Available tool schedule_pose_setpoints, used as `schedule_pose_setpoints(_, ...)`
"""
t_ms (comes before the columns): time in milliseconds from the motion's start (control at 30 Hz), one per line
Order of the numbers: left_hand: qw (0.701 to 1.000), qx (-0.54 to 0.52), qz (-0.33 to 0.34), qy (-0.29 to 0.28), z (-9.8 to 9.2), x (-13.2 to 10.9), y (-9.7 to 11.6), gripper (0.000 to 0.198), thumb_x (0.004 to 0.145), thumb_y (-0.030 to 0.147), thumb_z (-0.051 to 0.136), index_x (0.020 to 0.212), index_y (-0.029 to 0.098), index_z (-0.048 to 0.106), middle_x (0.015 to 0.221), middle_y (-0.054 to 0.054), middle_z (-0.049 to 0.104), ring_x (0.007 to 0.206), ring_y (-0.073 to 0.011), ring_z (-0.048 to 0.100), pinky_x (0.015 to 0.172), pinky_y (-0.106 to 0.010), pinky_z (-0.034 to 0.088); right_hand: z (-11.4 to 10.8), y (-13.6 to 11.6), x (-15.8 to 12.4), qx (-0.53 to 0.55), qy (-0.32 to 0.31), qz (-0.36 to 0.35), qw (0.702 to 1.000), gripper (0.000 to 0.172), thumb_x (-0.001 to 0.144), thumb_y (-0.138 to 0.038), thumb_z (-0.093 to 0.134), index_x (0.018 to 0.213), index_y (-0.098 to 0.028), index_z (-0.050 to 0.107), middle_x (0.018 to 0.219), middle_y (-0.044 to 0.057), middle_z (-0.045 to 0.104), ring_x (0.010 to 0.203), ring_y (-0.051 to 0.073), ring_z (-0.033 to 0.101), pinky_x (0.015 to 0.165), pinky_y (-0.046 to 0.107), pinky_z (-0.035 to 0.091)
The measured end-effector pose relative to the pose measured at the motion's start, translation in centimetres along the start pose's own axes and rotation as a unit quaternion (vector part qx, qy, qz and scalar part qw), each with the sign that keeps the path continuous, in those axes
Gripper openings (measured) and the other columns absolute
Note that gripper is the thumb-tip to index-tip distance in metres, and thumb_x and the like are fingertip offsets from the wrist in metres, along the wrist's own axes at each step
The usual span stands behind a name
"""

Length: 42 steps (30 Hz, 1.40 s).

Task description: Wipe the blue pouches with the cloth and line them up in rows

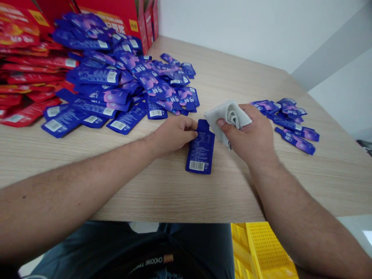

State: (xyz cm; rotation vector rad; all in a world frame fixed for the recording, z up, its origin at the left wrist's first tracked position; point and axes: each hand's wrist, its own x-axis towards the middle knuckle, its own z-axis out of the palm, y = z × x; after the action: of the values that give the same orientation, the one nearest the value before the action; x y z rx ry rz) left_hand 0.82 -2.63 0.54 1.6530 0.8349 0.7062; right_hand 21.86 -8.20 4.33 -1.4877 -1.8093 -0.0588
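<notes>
A blue sachet (200, 149) with a barcode and printed text lies on the table in front of me, its narrow neck pointing away. My left hand (177, 133) pinches its upper left edge between thumb and fingers. In my right hand (250, 135) is a folded white cloth (225, 118), gripped just above and to the right of the sachet's neck. The fingers beneath the cloth are mostly hidden. To the left spreads a big heap of similar blue sachets (116, 85), and a smaller group of them (293, 120) lies to the right of my right hand.
Red pouches (31, 85) are piled at the far left. Red printed boxes (116, 19) stand behind the heaps, near a white wall (247, 31). Below the wooden table's (162, 193) front edge, a yellow plastic crate (270, 248) sits by my legs on the right.
</notes>
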Motion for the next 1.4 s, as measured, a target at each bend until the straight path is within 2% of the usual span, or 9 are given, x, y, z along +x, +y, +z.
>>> schedule_pose_setpoints(200, 0.996, 0.089, -0.003, 0.013, 0.0, -0.4, 1.0, 0.016, 0.084, 0.025, 0.065, 0.083, 0.017, 0.078, 0.078, -0.001, 0.076, 0.071, -0.0156, 0.062, 0.070, -0.029, 0.047, 0.2, 0.0, -0.1, -0.009, -0.085, -0.056, 0.995, 0.015, 0.083, -0.032, 0.075, 0.095, -0.027, 0.067, 0.092, 0.007, 0.072, 0.090, 0.029, 0.066, 0.078, 0.044, 0.053)
schedule_pose_setpoints(333, 0.994, 0.109, 0.005, 0.019, 0.0, -0.5, 1.3, 0.016, 0.084, 0.025, 0.064, 0.082, 0.017, 0.078, 0.079, 0.000, 0.076, 0.072, -0.0153, 0.062, 0.068, -0.029, 0.045, 0.5, 0.2, -0.1, -0.020, -0.054, -0.030, 0.998, 0.012, 0.084, -0.030, 0.073, 0.093, -0.026, 0.066, 0.091, 0.007, 0.072, 0.090, 0.029, 0.065, 0.078, 0.044, 0.052)
schedule_pose_setpoints(500, 0.994, 0.108, 0.009, 0.011, 0.1, -0.5, 1.3, 0.015, 0.084, 0.027, 0.065, 0.080, 0.017, 0.077, 0.076, 0.000, 0.074, 0.070, -0.0157, 0.061, 0.065, -0.029, 0.043, 0.5, 0.2, -0.1, -0.011, -0.107, -0.077, 0.991, 0.014, 0.083, -0.032, 0.074, 0.094, -0.027, 0.067, 0.090, 0.006, 0.071, 0.089, 0.029, 0.064, 0.077, 0.043, 0.051)
schedule_pose_setpoints(767, 0.994, 0.111, 0.001, 0.015, 0.2, -0.5, 1.4, 0.016, 0.084, 0.026, 0.064, 0.084, 0.017, 0.078, 0.077, 0.000, 0.075, 0.070, -0.0154, 0.061, 0.064, -0.028, 0.042, 0.5, 0.4, -0.1, -0.013, -0.116, -0.078, 0.990, 0.014, 0.084, -0.032, 0.074, 0.094, -0.027, 0.066, 0.090, 0.006, 0.070, 0.090, 0.029, 0.064, 0.077, 0.043, 0.051)
schedule_pose_setpoints(867, 0.991, 0.128, -0.004, 0.033, 0.1, -0.5, 1.4, 0.014, 0.082, 0.025, 0.065, 0.081, 0.017, 0.077, 0.076, 0.000, 0.074, 0.071, -0.0155, 0.061, 0.065, -0.028, 0.043, 0.6, 0.4, -0.1, -0.020, -0.086, -0.058, 0.994, 0.011, 0.085, -0.031, 0.071, 0.092, -0.027, 0.064, 0.089, 0.006, 0.070, 0.090, 0.029, 0.064, 0.077, 0.043, 0.051)
schedule_pose_setpoints(1033, 0.994, 0.107, 0.009, 0.010, 0.0, -0.5, 1.3, 0.015, 0.083, 0.024, 0.063, 0.082, 0.017, 0.076, 0.075, 0.000, 0.073, 0.068, -0.0148, 0.059, 0.064, -0.028, 0.042, 0.6, 0.4, -0.1, -0.017, -0.112, -0.079, 0.990, 0.014, 0.085, -0.034, 0.072, 0.095, -0.027, 0.065, 0.091, 0.006, 0.070, 0.090, 0.029, 0.063, 0.077, 0.043, 0.051)
schedule_pose_setpoints(1133, 0.993, 0.118, 0.003, 0.028, 0.0, -0.5, 1.2, 0.013, 0.083, 0.024, 0.064, 0.079, 0.017, 0.075, 0.074, 0.000, 0.072, 0.070, -0.0151, 0.060, 0.065, -0.028, 0.043, 0.6, 0.5, -0.1, -0.026, -0.086, -0.055, 0.994, 0.012, 0.086, -0.033, 0.070, 0.093, -0.027, 0.063, 0.091, 0.006, 0.070, 0.091, 0.030, 0.063, 0.077, 0.044, 0.050)
schedule_pose_setpoints(1267, 0.994, 0.105, 0.005, 0.006, 0.0, -0.5, 1.3, 0.015, 0.084, 0.026, 0.063, 0.081, 0.017, 0.075, 0.076, 0.000, 0.073, 0.071, -0.0155, 0.061, 0.065, -0.028, 0.043, 0.8, 0.6, -0.2, -0.020, -0.115, -0.083, 0.990, 0.014, 0.086, -0.036, 0.071, 0.094, -0.028, 0.064, 0.090, 0.006, 0.069, 0.089, 0.029, 0.062, 0.076, 0.042, 0.050)
schedule_pose_setpoints(1400, 0.992, 0.120, 0.003, 0.027, 0.0, -0.5, 1.4, 0.012, 0.083, 0.024, 0.064, 0.079, 0.017, 0.074, 0.075, 0.001, 0.072, 0.069, -0.0146, 0.059, 0.065, -0.028, 0.042, 0.9, 0.7, -0.2, -0.030, -0.087, -0.057, 0.994, 0.012, 0.087, -0.034, 0.070, 0.093, -0.027, 0.063, 0.090, 0.006, 0.069, 0.091, 0.030, 0.063, 0.077, 0.043, 0.051)
